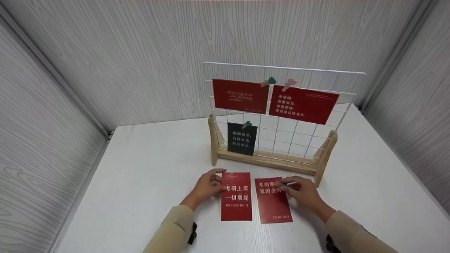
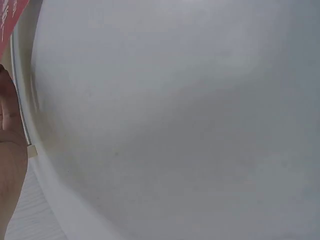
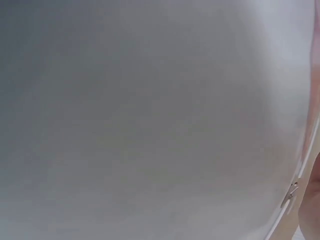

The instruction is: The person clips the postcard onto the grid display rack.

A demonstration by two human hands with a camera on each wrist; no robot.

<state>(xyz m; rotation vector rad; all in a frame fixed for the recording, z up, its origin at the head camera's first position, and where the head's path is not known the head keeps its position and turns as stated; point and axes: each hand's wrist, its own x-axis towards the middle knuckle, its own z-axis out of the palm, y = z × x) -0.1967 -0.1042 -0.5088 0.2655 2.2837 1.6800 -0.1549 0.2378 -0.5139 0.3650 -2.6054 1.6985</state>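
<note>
My left hand holds a red card by its left edge, the thumb on its printed face and a finger reaching to the top corner. Beside it, my right hand has thumb and forefinger closed at the upper right edge of a second red card; a small dark spot shows between those fingertips, too small to identify. Both cards carry white writing. In the left wrist view only part of the left hand and a red card corner show. The right hand is mostly cut off in its wrist view.
Behind the hands stands a white wire grid rack on a wooden base. Two red cards and a dark green card hang on it from small heart-topped pegs. Pale wood-grain panels enclose the white table.
</note>
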